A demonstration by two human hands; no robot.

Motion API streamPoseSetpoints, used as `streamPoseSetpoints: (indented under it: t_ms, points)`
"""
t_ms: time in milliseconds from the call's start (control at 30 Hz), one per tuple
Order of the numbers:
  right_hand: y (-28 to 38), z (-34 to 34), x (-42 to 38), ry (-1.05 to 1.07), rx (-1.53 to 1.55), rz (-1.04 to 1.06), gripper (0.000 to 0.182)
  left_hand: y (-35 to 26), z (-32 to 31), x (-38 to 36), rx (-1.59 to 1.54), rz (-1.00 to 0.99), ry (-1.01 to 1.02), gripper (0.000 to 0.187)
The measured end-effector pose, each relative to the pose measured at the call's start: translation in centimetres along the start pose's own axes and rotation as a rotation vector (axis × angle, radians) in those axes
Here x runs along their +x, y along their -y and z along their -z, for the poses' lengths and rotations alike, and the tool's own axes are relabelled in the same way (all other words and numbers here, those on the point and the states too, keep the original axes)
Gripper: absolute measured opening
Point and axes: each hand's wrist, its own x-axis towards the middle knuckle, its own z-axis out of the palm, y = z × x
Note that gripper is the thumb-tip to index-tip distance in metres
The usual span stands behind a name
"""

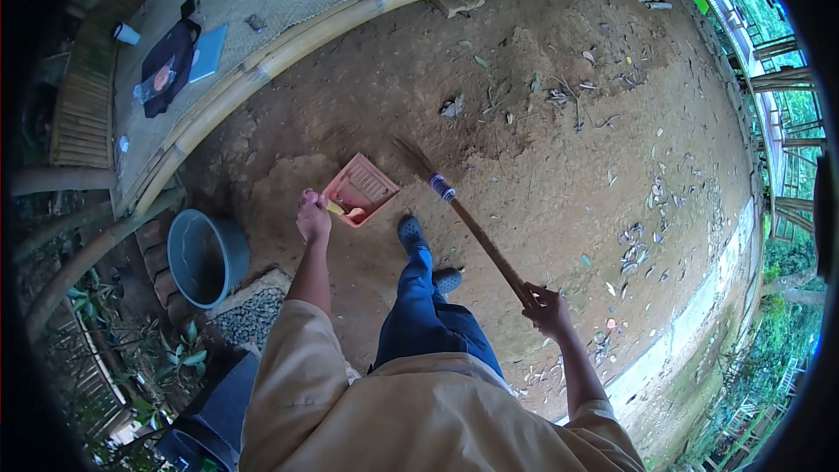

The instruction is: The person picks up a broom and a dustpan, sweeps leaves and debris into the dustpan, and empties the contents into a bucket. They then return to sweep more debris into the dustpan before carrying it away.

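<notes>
An orange-red plastic dustpan (pixel 367 185) is out in front of me, to the left of my feet. My left hand (pixel 314 215) is closed at its near end, where a yellowish handle part shows. In my right hand (pixel 547 310) is the wooden stick of a broom (pixel 486 245), gripped near its upper end. The broom slants away to the left, with a white and purple binding above its brown bristles. Those bristle tips are by the dirt floor, a little beyond the dustpan's far right corner and apart from it.
Dry leaves and twigs (pixel 634 249) lie scattered over the dirt floor (pixel 542 201). At left stand a grey-blue tub (pixel 207 258) and a patch of gravel (pixel 251 315). A bamboo-edged platform (pixel 288 13) curves across the back, bearing a dark bag (pixel 168 65) and a cup (pixel 126 33).
</notes>
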Motion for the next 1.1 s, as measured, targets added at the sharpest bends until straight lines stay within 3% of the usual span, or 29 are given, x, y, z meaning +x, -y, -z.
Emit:
streamPoseSetpoints:
  t_ms: [300,767,867,1033,1100]
  points:
    - [1.3,1.1,1.2,-0.103,0.213,-0.076,0.066,-5.9,-2.5,1.3,-0.148,-0.092,-0.018,0.026]
    - [3.9,5.9,9.5,-0.288,0.202,-0.123,0.066,-14.3,-14.1,6.3,-0.244,-0.203,0.006,0.024]
    - [4.2,7.5,12.4,-0.304,0.182,-0.103,0.066,-17.2,-14.1,6.0,-0.224,-0.226,-0.012,0.023]
    - [4.6,10.3,17.5,-0.263,0.115,-0.114,0.064,-19.4,-16.9,6.0,-0.178,-0.118,0.036,0.022]
    - [2.0,10.7,21.3,-0.280,0.022,-0.009,0.064,-20.8,-18.1,6.2,-0.246,-0.077,0.058,0.023]
